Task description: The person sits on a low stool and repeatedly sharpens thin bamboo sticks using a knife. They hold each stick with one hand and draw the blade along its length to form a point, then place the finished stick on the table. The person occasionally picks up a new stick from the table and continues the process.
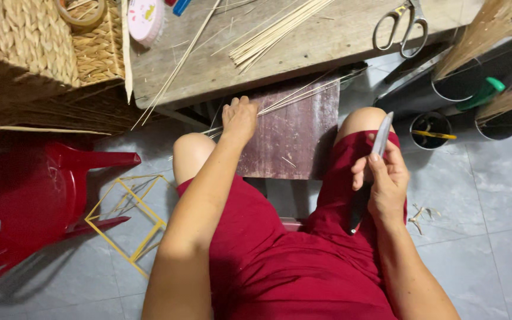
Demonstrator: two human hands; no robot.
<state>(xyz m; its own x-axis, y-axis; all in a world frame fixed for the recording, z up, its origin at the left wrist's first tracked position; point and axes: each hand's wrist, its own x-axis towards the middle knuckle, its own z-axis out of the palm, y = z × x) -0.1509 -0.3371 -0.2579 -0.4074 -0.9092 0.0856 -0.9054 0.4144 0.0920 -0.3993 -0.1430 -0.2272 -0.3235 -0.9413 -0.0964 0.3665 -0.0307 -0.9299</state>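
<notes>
Left hand (239,118) closed on few thin bamboo strips (303,92), lying across dark board (297,136) between two knees. Right hand (386,178) grips one knife (380,135), blade up. One pair scissors (401,26) on wooden bench (327,41).

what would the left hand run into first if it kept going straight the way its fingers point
Probably the thin bamboo sticks that the left hand already grips, then the edge of the wooden table just beyond its fingers. Depth is hard to judge; the hand may pass under the tabletop.
</notes>
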